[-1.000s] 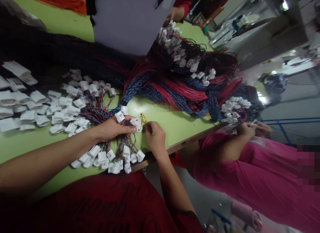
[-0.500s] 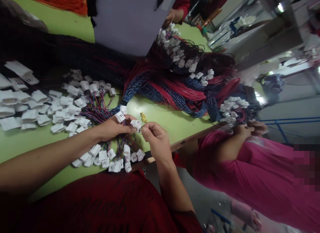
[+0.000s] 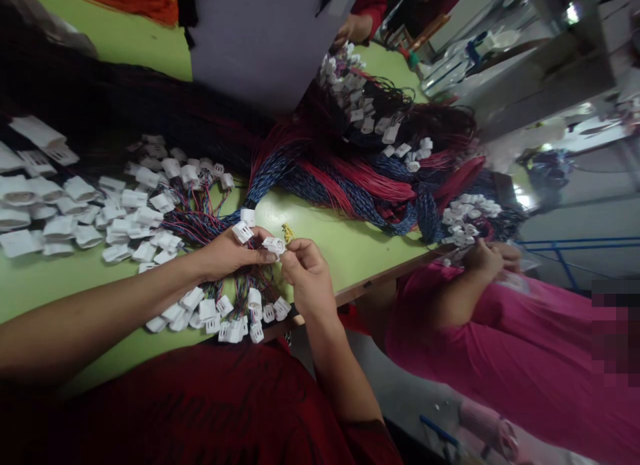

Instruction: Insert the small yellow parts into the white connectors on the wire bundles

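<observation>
My left hand [image 3: 237, 253] is closed on a white plastic connector [image 3: 273, 246], pinching it between thumb and fingers above the table. Close against the connector's right end, my right hand [image 3: 311, 270] has thumb and forefinger pressed together; whatever lies between them is too small to make out. Just behind the fingertips is a small heap of yellow pieces [image 3: 287, 233] on the green tabletop. Another white connector [image 3: 243, 232] rests by the back of my left hand. Below my hands, several white connectors [image 3: 231, 330] on thin coloured wires hang near the table edge.
Many white connectors [image 3: 117, 232] cover the table on the left. Blue-black and red wire bundles [image 3: 345, 185] run across behind my hands. A grey-purple panel [image 3: 250, 45] stands at the back. To the right, a person in a pink garment [image 3: 465, 332] works at the table edge [image 3: 370, 284].
The held connector has tilted, so its round end face shows less. My right hand has shifted slightly left and up, still pinched beside it.
</observation>
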{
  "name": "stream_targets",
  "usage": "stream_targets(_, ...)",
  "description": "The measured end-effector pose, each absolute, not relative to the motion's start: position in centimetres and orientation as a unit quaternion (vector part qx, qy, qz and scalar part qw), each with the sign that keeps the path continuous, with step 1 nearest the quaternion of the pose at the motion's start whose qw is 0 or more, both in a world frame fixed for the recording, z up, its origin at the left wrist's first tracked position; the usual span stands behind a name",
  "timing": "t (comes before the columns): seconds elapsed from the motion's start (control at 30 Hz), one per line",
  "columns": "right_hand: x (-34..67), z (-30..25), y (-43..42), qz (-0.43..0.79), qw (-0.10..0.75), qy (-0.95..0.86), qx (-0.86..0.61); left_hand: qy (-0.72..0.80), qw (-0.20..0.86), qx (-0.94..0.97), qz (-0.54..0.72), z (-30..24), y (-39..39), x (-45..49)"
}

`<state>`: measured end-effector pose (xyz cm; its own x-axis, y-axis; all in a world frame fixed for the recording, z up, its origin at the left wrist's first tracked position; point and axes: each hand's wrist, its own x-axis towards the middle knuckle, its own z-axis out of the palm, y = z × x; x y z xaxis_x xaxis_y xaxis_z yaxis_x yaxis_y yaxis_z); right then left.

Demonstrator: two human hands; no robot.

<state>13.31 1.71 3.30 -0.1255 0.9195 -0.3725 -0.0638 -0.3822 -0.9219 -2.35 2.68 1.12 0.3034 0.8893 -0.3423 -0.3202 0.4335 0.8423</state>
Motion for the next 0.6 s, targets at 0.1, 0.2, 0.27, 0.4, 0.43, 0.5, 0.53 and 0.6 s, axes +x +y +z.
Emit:
stream_targets(0.1, 13.18, 3.14, 1.65, 0.684, 0.37, -0.36, -0.516, 0.427, 0.727, 0.349, 0.41, 1.21, 2.68, -2.39)
stream_targets(0.2, 13.13, 3.19, 1.64, 0.71, 0.359, -0.341, -0.501, 0.431, 0.72, 0.363, 0.404, 1.35, 2.64, -2.45)
stream_targets(0.27, 13.08, 3.22, 1.66, 0.718, 0.357, -0.331, -0.497, 0.434, 0.715, 0.374, 0.401, 1.44, 2.62, -2.47)
stream_targets(0.4, 12.98, 3.32, 1.63, 0.719, 0.361, -0.32, -0.5, 0.433, 0.713, 0.372, 0.406, 1.47, 2.61, -2.45)
stream_targets(0.43, 12.98, 3.38, 1.61, 0.722, 0.363, -0.315, -0.498, 0.432, 0.715, 0.368, 0.409, 1.44, 2.62, -2.44)
stream_targets(0.5, 13.04, 3.55, 1.58, 0.729, 0.364, -0.304, -0.494, 0.43, 0.717, 0.364, 0.411, 1.38, 2.64, -2.41)
stream_targets(0.53, 13.09, 3.64, 1.58, 0.731, 0.363, -0.301, -0.493, 0.431, 0.717, 0.363, 0.41, 1.37, 2.65, -2.4)
stream_targets(0.6, 13.18, 3.8, 1.63, 0.729, 0.36, -0.303, -0.498, 0.434, 0.716, 0.362, 0.411, 1.37, 2.68, -2.39)
